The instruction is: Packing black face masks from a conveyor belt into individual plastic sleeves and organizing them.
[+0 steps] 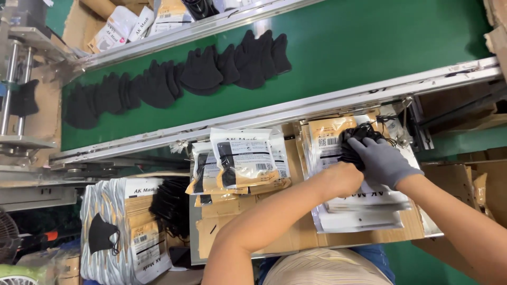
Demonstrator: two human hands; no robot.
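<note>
My right hand [381,161], in a grey glove, grips a small bundle of black face masks [353,141] with loose ear loops. The bundle sits at the mouth of the top pouch on a stack of white and tan packaging pouches [364,208]. My left hand [343,178] is bare and closed, pressed on that top pouch right beside the bundle; its fingers are hidden under the wrist. A long overlapping row of black masks [179,79] lies on the green conveyor belt [343,47] beyond.
Filled mask pouches [243,158] are piled on cardboard left of my hands. A larger stack of pouches [132,232] and loose black masks [171,203] lie lower left. A metal belt rail [296,108] runs between me and the belt. Cardboard boxes [459,184] stand at the right.
</note>
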